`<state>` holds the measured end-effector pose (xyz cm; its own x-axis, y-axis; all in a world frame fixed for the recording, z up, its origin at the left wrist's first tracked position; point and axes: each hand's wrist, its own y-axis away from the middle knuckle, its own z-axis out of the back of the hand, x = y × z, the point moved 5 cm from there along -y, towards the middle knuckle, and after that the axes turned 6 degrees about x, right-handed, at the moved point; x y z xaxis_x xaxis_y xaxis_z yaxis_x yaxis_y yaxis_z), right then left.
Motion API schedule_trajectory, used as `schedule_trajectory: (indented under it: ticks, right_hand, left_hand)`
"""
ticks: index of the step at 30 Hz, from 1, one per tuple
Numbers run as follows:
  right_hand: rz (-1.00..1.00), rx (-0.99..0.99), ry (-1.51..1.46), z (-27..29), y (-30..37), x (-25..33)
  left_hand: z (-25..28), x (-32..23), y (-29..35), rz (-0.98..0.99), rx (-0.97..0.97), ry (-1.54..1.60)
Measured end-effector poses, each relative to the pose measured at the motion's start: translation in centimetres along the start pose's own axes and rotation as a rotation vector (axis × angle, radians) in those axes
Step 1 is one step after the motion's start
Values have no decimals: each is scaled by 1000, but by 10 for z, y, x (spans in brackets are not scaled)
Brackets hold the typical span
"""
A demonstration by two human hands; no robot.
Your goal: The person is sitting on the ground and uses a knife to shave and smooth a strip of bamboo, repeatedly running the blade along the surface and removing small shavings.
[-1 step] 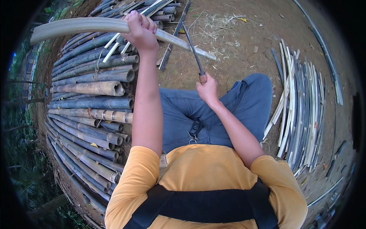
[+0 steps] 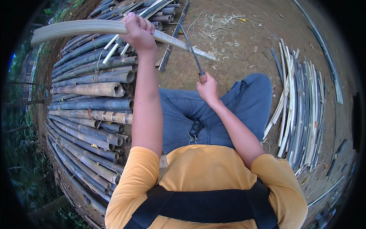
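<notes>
My left hand (image 2: 139, 33) is raised at the upper left, its fingers wrapped round a long split bamboo strip (image 2: 79, 28). The wide pale end of the strip reaches out to the left; its narrower end slants down to the right of my fist. Above my lap, my right hand (image 2: 208, 90) grips the short brown handle of a long, narrow-bladed knife (image 2: 193, 50). The dark blade points up and slightly left, crossing the strip's right part in view. I cannot tell whether blade and strip touch.
Stacked bamboo poles (image 2: 91, 103) fill the ground on my left. Split strips (image 2: 305, 110) lie bundled on my right. Ahead, thin shavings (image 2: 225, 24) litter the dirt beside a dark slat (image 2: 167, 55). A long bent strip (image 2: 324, 47) lies at the far right.
My left hand has shifted very slightly to the left. The strip and the knife keep nearly the same positions, both still held.
</notes>
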<state>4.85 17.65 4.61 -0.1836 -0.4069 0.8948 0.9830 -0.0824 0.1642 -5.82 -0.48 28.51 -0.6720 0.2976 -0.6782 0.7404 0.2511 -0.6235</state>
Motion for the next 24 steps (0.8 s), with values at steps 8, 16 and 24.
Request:
schedule_trajectory:
  ticks: [8, 16, 24]
  right_hand:
    - [60, 109, 86, -3, 15, 58]
    - [-17, 99, 202, 12, -5, 17]
    - [-8, 23, 163, 16, -7, 2]
  left_hand:
    - [49, 3, -2, 5, -329, -70]
    - [47, 2, 3, -35, -300, -43]
    - [26, 3, 4, -58, -280, -2]
